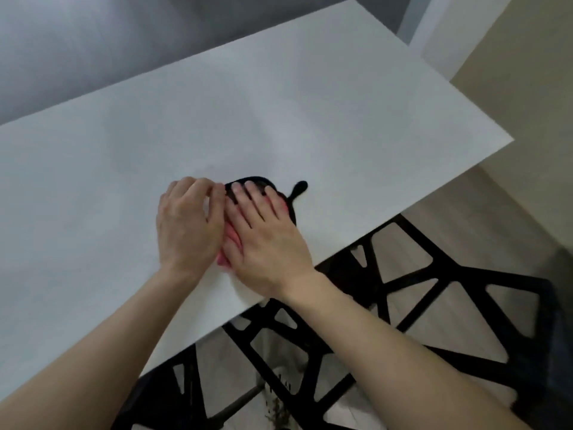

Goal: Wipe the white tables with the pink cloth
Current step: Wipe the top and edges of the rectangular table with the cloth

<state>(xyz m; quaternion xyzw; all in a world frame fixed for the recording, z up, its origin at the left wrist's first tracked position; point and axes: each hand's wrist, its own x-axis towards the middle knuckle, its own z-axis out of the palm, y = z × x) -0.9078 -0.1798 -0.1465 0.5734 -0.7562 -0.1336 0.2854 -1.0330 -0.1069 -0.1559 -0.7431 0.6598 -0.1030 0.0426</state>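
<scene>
Cloth — the pink cloth (pixel 231 238), black-edged — lies on the white counter (pixel 310 103) under 2 hands: right hand (pixel 266 240) flat, fingers straight, pressing it; left hand (pixel 186 225) curled at its left edge, grip not discernible.

Your right hand (pixel 266 243) presses flat, fingers spread, on the pink cloth (pixel 232 237) by the white table's (pixel 310 103) near edge; your left hand (pixel 186 225), fingers curled, holds the cloth; a black chair (pixel 459 274) stands below the table.

A black chair (pixel 496 274) (its frame cut in open angular shapes) stands on the pale floor (pixel 511 206).
</scene>
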